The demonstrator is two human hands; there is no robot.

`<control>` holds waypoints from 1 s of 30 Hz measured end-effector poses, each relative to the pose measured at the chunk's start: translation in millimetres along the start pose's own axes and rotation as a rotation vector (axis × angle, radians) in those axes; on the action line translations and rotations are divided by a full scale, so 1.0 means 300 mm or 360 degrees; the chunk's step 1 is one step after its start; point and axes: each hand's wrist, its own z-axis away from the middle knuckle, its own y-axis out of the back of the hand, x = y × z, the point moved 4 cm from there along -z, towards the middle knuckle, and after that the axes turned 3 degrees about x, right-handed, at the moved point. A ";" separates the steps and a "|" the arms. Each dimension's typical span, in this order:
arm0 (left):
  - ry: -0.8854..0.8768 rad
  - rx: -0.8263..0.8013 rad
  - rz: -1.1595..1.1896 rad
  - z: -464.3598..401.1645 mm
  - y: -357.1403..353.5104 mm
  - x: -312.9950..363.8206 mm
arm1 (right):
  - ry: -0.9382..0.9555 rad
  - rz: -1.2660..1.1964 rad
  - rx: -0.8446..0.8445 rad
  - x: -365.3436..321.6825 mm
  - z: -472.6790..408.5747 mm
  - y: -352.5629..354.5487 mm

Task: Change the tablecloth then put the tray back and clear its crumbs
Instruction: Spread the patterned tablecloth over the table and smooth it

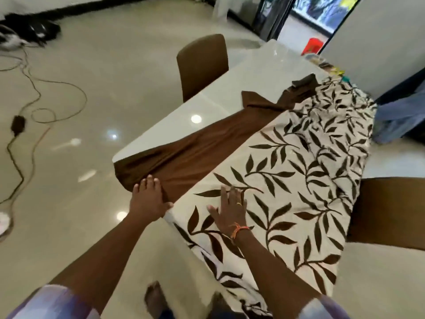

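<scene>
A cream tablecloth with dark brown leaf print [299, 180] covers the right part of a glossy white table [207, 107]. Its plain brown border band [207, 148] lies bunched along the cloth's left side. My left hand [148, 199] rests on the near end of the brown band at the table's corner, fingers curled over the cloth. Beside it, my right hand [230, 210] lies flat and spread on the leaf print near the front edge. No tray is in view.
A brown chair [202, 63] stands at the table's far left side, another brown chair [391, 210] at the right. Cables and a power adapter [18, 124] trail across the shiny floor at left. Colourful items [331, 65] sit at the table's far end.
</scene>
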 end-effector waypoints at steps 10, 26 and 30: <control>-0.0153 -0.0059 -0.0167 -0.213 0.122 -0.239 | 0.0062 0.0180 -0.0004 -0.453 -0.206 -0.158; -0.1528 -0.0094 -0.0526 -0.629 0.273 -0.269 | -0.0184 0.0107 0.0123 -0.684 -0.382 -0.117; -0.1943 -0.0291 -0.0700 -0.678 0.231 -0.205 | -0.0336 0.0057 0.0116 -0.726 -0.371 -0.082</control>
